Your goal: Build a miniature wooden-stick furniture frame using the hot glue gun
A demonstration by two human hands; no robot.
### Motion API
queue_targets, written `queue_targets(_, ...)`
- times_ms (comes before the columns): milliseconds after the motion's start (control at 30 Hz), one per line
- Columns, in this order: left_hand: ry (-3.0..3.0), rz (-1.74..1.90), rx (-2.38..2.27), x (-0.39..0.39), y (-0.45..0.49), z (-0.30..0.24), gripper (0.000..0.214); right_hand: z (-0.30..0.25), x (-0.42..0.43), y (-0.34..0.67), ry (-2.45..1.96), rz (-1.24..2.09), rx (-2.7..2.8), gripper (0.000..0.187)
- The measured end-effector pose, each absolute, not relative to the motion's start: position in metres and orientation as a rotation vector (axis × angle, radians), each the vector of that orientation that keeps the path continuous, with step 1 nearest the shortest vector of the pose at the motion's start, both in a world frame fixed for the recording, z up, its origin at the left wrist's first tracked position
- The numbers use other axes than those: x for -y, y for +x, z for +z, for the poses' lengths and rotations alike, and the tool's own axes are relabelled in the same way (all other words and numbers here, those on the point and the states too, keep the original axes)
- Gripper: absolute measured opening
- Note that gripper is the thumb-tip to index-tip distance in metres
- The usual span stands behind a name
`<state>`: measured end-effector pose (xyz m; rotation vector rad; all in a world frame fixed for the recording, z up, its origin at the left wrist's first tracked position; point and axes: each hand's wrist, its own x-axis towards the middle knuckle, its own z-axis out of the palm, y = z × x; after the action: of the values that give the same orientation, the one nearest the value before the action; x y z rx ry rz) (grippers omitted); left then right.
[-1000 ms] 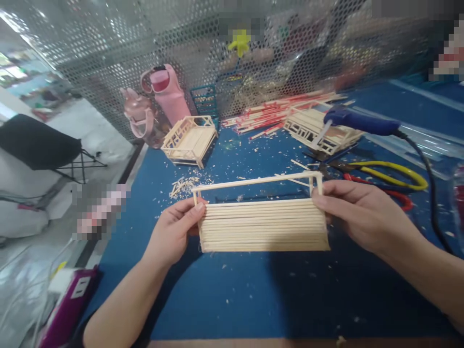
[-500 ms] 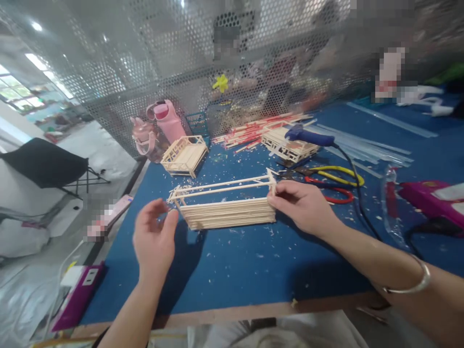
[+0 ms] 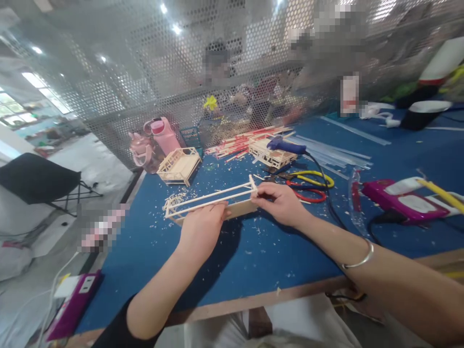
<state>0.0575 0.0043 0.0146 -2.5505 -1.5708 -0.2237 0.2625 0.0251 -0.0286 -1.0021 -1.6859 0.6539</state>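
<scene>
A long, narrow frame (image 3: pixel 240 209) glued from thin wooden sticks is tilted over the middle of the blue table. My right hand (image 3: pixel 277 202) pinches its right end between thumb and fingers. Halfway along the near side, my left hand (image 3: pixel 203 223) is wrapped over the frame, palm down, hiding part of the stick panel. Two thin rails run above the panel, joined by short end pieces. Beyond it stands a small stick-built bed-like model (image 3: pixel 180 166).
Behind lie red-tipped sticks (image 3: pixel 235 142) and a second stick model (image 3: pixel 263 151) under a blue hot-tool handle (image 3: pixel 286 145). Yellow-handled pliers (image 3: pixel 319 178) and red-handled pliers (image 3: pixel 311 195) lie to the right. A cable runs past them. Pink bottles (image 3: pixel 165 135) stand by the perforated screen.
My left hand has moved right, from beside the frame's left end onto its middle, and closed on it. The frame has tilted, left end nearer me. The view has shifted right.
</scene>
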Motion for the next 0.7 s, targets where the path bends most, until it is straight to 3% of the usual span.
queue_targets(267, -2.577, -0.101, 1.664, -0.014, 0.062, 0.025, 0.032, -0.015, -0.022, 0.27, -1.205, 0.671, 1.704, 0.027)
queue_targets(433, -2.632, -0.096, 1.681, -0.018, 0.059, 0.036, 0.033, 0.031, -0.028, 0.31, -1.474, 0.432, 1.708, 0.035)
queue_targets(700, -2.726, -0.075, 1.806, -0.005, 0.048, 0.041, 0.038, 0.045, -0.08, 0.347, -1.866, 0.041, 1.847, 0.011)
